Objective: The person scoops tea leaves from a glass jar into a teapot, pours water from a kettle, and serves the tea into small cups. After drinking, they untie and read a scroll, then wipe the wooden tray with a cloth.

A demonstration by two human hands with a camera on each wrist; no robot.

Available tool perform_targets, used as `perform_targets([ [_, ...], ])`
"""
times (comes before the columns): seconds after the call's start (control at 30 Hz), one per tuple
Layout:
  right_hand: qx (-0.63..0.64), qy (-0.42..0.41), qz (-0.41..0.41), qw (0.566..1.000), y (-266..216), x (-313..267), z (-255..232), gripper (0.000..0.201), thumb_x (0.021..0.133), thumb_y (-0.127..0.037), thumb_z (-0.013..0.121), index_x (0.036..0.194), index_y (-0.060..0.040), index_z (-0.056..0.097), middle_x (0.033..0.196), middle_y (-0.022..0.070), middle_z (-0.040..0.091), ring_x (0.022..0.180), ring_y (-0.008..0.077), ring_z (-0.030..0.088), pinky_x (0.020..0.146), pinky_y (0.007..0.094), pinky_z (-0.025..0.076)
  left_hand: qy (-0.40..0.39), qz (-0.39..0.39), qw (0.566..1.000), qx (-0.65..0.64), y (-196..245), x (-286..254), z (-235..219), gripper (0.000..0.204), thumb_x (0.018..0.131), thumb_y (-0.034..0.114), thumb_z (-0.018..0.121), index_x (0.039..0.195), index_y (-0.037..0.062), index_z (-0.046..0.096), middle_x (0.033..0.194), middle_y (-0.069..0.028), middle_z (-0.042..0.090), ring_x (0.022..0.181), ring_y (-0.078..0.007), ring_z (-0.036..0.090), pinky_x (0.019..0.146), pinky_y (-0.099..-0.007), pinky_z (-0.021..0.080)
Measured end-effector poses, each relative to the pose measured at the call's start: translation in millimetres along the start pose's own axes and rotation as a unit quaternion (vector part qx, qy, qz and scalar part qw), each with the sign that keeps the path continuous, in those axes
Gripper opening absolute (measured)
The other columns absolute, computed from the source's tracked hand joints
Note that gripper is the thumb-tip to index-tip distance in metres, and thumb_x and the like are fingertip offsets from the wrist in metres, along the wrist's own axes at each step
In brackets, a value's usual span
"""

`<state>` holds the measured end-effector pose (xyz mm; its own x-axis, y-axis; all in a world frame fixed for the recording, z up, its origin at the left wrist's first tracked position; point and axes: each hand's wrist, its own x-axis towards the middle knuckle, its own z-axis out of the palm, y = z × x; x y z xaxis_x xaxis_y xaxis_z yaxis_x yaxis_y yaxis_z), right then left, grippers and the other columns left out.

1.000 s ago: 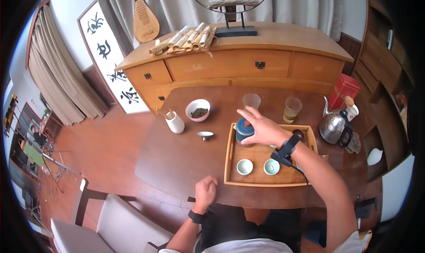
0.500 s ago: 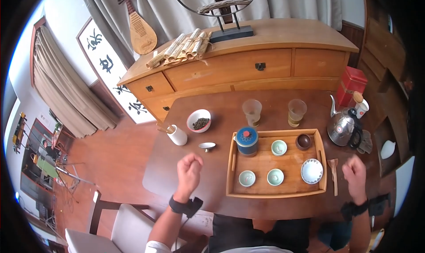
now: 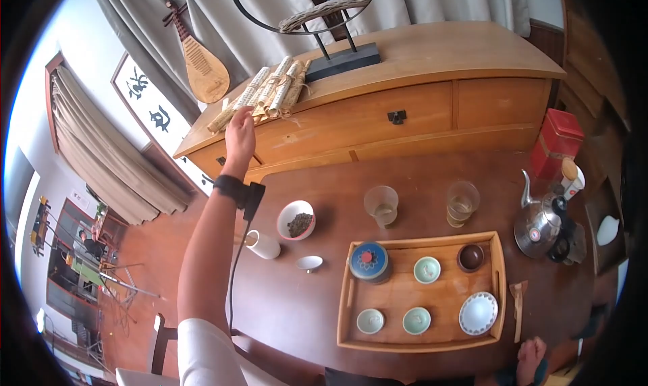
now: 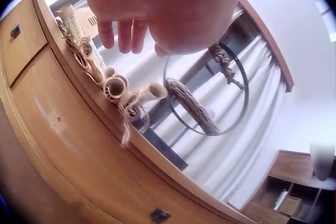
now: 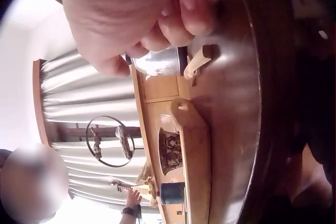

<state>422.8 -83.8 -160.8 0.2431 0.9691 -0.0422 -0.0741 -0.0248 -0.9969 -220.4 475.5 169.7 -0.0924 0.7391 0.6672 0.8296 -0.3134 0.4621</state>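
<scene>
My left hand point(image 3: 241, 140) reaches out over the front edge of the wooden cabinet, beside a pile of rolled scrolls point(image 3: 273, 89). In the left wrist view its fingers point(image 4: 124, 35) are extended and hold nothing, while the scrolls point(image 4: 115, 86), tied with string, lie just beyond them. My right hand point(image 3: 530, 353) stays low at the near right of the table. Seen from the right wrist, its fingers point(image 5: 176, 27) hang loosely curled with nothing in them. Nearest to it is a slim wooden tea tool point(image 3: 518, 312) lying beside the tray.
A wooden tray point(image 3: 422, 347) bears a blue lidded pot point(image 3: 369, 261), several small cups and a patterned bowl point(image 3: 478, 313). Two glasses point(image 3: 381, 206) stand behind it; a steel kettle point(image 3: 538, 227) is at right. A bowl of tea leaves point(image 3: 295, 220) sits left, below my left arm.
My right hand has left the blue pot and drawn back to the near right. My left hand has risen from the table's near edge and stretched forward to the scrolls.
</scene>
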Motion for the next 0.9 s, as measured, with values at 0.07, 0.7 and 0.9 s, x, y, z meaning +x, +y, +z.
perform_targets([
  [0.07, 0.017, 0.014, 0.049, 0.999, -57, 16, 45, 0.007, 0.098, -0.008, 0.057, 0.101, -0.0026, 0.056, 0.079, 0.0069, 0.052, 0.071, 0.0151, 0.051, 0.062, 0.0286, 0.044, -0.007, -0.015, 1.000, 0.021, -13, 21, 18, 0.038, 0.095, 0.025, 0.046, 0.117, -0.0015, 0.062, 0.092, -0.0145, 0.068, 0.084, -0.0292, 0.064, 0.081, -0.0378, 0.049],
  [0.7, -0.152, 0.063, 0.051, 0.985, -103, 33, 93, 0.033, 0.100, -0.016, 0.057, 0.072, -0.0114, 0.039, 0.066, -0.0050, 0.038, 0.061, 0.0054, 0.035, 0.054, 0.0235, 0.028, -0.039, -0.096, 0.994, 0.016, -65, 68, 43, 0.034, 0.088, 0.028, 0.057, 0.105, 0.0007, 0.069, 0.087, -0.0200, 0.070, 0.088, -0.0332, 0.068, 0.082, -0.0413, 0.051],
  [0.9, -0.198, 0.070, 0.018, 0.978, -96, 30, 92, 0.034, 0.099, -0.014, 0.057, 0.073, -0.0123, 0.037, 0.066, -0.0055, 0.036, 0.061, 0.0051, 0.033, 0.054, 0.0226, 0.028, -0.039, -0.053, 0.997, 0.049, -60, 55, 47, 0.036, 0.088, 0.027, 0.057, 0.117, 0.0102, 0.066, 0.092, -0.0246, 0.068, 0.096, -0.0388, 0.065, 0.087, -0.0450, 0.048],
])
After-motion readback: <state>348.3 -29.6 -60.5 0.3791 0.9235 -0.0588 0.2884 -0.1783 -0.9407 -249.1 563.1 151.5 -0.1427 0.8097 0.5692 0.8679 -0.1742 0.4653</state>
